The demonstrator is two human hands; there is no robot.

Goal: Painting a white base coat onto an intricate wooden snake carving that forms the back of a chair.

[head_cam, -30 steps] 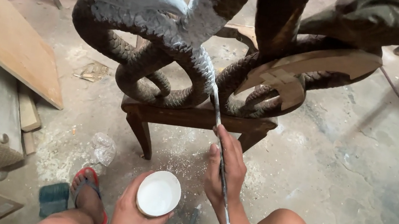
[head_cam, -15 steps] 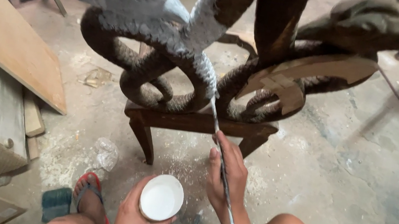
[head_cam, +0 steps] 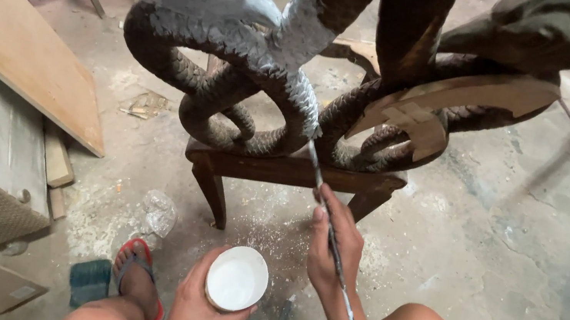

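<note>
Location: a woodcarving workshop. Indicators: a large carved wooden snake sculpture, partly coated grey, on a low wooden stand; loose wooden boards; a dusty, stained concrete floor.

There were 2 hands: the left hand and the right hand. Below the 1 carved snake sculpture were 1 paintbrush and 1 cup of white paint. Left of the sculpture lay 1 wooden board.
</note>
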